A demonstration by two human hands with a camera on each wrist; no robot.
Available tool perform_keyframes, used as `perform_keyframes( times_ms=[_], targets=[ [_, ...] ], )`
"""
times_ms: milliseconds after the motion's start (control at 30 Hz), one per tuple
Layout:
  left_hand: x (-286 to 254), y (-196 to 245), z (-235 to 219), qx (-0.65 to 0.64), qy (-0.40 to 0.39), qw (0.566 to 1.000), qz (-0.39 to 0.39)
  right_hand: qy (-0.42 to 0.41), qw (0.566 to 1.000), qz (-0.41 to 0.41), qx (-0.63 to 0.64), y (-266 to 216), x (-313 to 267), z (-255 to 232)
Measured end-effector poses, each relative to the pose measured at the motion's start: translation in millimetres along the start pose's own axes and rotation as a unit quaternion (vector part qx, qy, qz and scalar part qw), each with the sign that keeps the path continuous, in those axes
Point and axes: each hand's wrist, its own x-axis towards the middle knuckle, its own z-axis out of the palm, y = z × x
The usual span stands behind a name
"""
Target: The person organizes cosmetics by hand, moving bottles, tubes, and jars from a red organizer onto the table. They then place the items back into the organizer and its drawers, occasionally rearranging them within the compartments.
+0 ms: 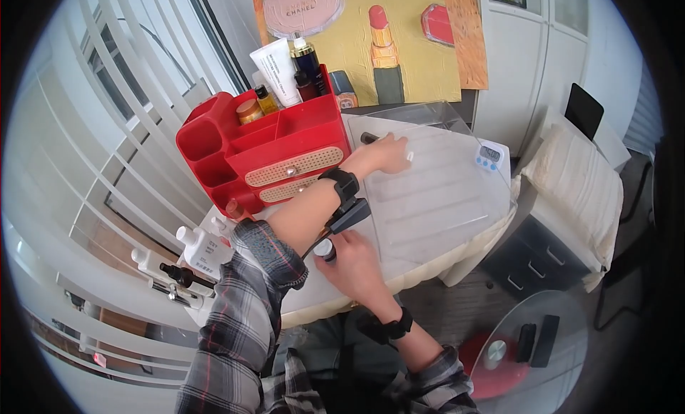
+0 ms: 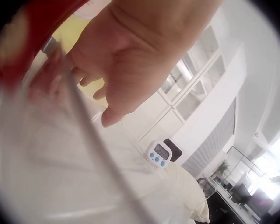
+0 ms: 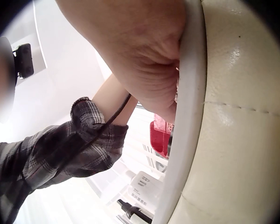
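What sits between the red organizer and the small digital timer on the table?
In the head view, the clear acrylic tray spans that stretch, from red organizer to timer, with the left hand reaching into it.
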Motion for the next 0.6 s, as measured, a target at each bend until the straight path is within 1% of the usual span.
perform_keyframes(
  times_ms=[67, 100, 167, 200, 267, 300, 367, 400, 467, 500, 567, 600],
  targets=[
    [21, -23, 20, 0.043, -0.019, 0.998, 0.046, 0.001, 1.0, 0.0, 0.007, 3, -1, 2],
    [15, -12, 9, 0.045, -0.022, 0.998, 0.046, -0.007, 1.0, 0.001, 0.005, 4, -2, 2],
    [5, 9, -15, 0.054, -0.147, 0.988, -0.007, -0.013, 1.0, 0.004, 0.005, 5, -2, 2],
    [1, 11, -17, 0.055, -0.149, 0.987, -0.007, -0.002, 1.0, -0.003, 0.012, 4, -2, 1],
    [-8, 11, -16, 0.069, -0.099, 0.993, 0.004, 0.011, 1.0, -0.011, 0.018, 5, -2, 2],
    [-7, 7, -10, 0.069, -0.099, 0.993, 0.005, 0.015, 1.0, -0.008, 0.019, 5, -2, 4],
    [-7, 0, 2, 0.069, 0.012, 0.998, 0.0, 0.019, 1.0, -0.006, 0.019, 7, -3, 6],
    [-9, 1, 6, 0.069, 0.012, 0.998, 0.001, 0.022, 1.0, -0.008, 0.018, 7, -3, 6],
    [-12, 4, 11, 0.048, 0.094, 0.992, -0.063, 0.024, 0.999, -0.011, 0.018, 8, -4, 7],
    [-13, 4, 9, 0.048, 0.094, 0.992, -0.064, 0.031, 0.999, -0.016, 0.014, 9, -4, 8],
    [-14, 5, 1, -0.018, 0.028, 0.997, -0.074, 0.038, 0.999, -0.021, 0.011, 8, -4, 7],
    [-17, 6, -2, -0.019, 0.029, 0.997, -0.075, 0.022, 1.0, -0.008, 0.012, 6, -4, 5]
  ],
)
